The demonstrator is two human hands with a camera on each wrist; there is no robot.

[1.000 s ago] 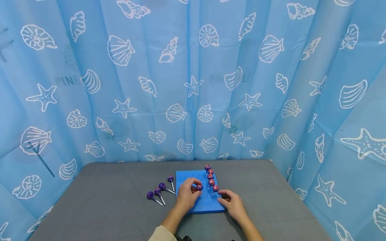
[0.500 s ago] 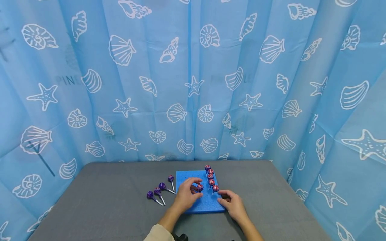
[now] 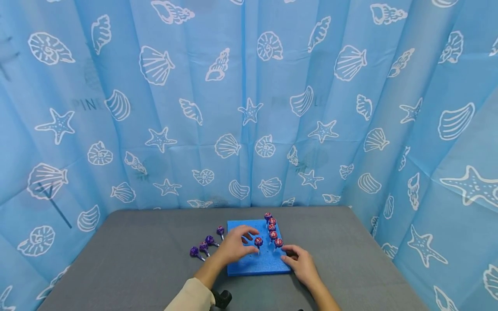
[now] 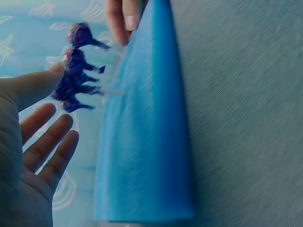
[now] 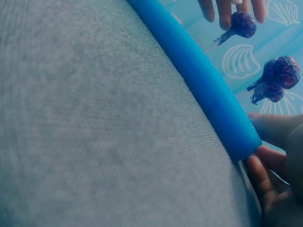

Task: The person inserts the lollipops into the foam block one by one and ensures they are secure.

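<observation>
A blue foam board [image 3: 249, 268] lies flat on the grey table. One lollipop [image 3: 258, 242] in a purple and red wrapper stands upright in its middle, stick in the foam. My left hand [image 3: 235, 245] is just left of that lollipop, fingers spread and thumb apart, holding nothing. In the left wrist view its thumb [image 4: 40, 85] overlaps the lollipop heads. My right hand [image 3: 301, 261] grips the board's right edge near the front corner, thumb and fingers round the edge [image 5: 248, 146]. Several upright lollipops [image 3: 272, 235] form a row along the board's right side.
Several loose lollipops [image 3: 210, 240] lie on the table [image 3: 155, 259] left of the board, their sticks partly behind my left arm. A blue curtain [image 3: 249, 129] with white shell prints hangs behind the table and along its sides.
My left hand has let go of the middle lollipop and moved a little left, its fingers spreading. That lollipop stays upright in the foam. The right hand has not moved.
</observation>
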